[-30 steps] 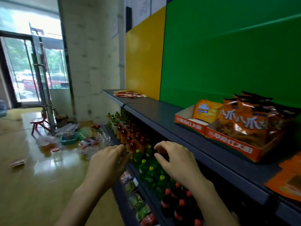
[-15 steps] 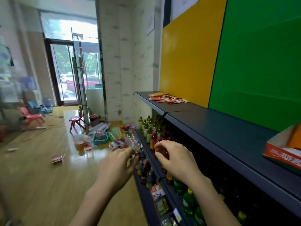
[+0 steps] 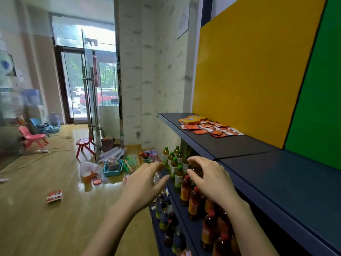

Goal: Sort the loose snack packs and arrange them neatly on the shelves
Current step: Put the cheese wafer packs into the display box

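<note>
At one o'clock on the top shelf (image 3: 239,145) lie loose snack packs (image 3: 210,126). The left hand (image 3: 145,183) and right hand (image 3: 212,179) hover empty, fingers relaxed.

You stand in a small shop: dark shelving (image 3: 239,145) carries rows of drink bottles (image 3: 186,189) below and snack packs (image 3: 208,126) above; a glass entrance door (image 3: 88,89) faces cars (image 3: 105,97) outside.
</note>
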